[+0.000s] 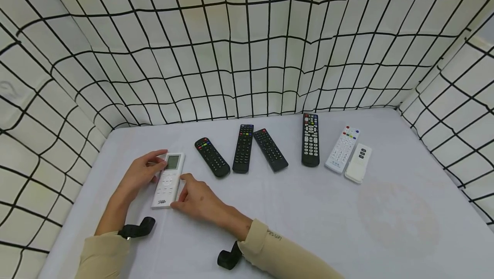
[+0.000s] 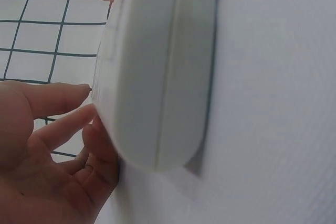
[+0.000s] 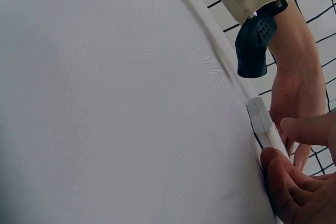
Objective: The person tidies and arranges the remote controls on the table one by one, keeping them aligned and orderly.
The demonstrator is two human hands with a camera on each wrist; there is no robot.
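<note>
A white air-conditioner remote control with a grey screen lies face up at the left of the table. My left hand holds its upper left part, thumb beside the screen and a fingertip at the top edge. On the opposite side my right hand grips the lower right edge, thumb by the bottom corner and index finger higher up. Close up in the left wrist view, the remote's end covers part of both hands. The right wrist view shows my right fingers curled against its side.
Right of my hands lie several black remotes, among them one with coloured buttons and one with white keys. Farther right are a white remote and a small white remote. A black-lined white grid encloses the white table.
</note>
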